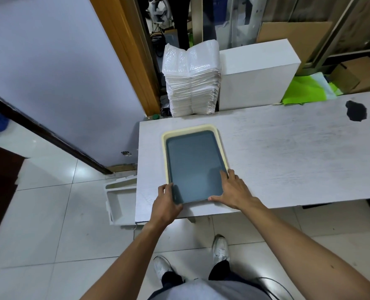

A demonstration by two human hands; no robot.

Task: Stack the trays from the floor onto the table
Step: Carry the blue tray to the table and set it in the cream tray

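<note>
The dark grey-blue tray sits nested on the cream tray at the left end of the tabletop, and it is not square to it: the cream rim shows as a wide band along the far and left edges and as hardly more than a sliver on the right. The long axis of both trays runs away from the person, near edge just inside the tabletop's front lip. The left grip wraps the near-left corner, fingers curled over the dark rim, so it has hold of the dark tray. The right grip lies flatter on the near-right corner, fingers spread along the edge, pressing more than clasping. Both sit at the near end, so any squaring-up looks like a nudge away and left. Beyond stand a stack of white padded envelopes and a white box. No other tray shows on the floor.
</note>
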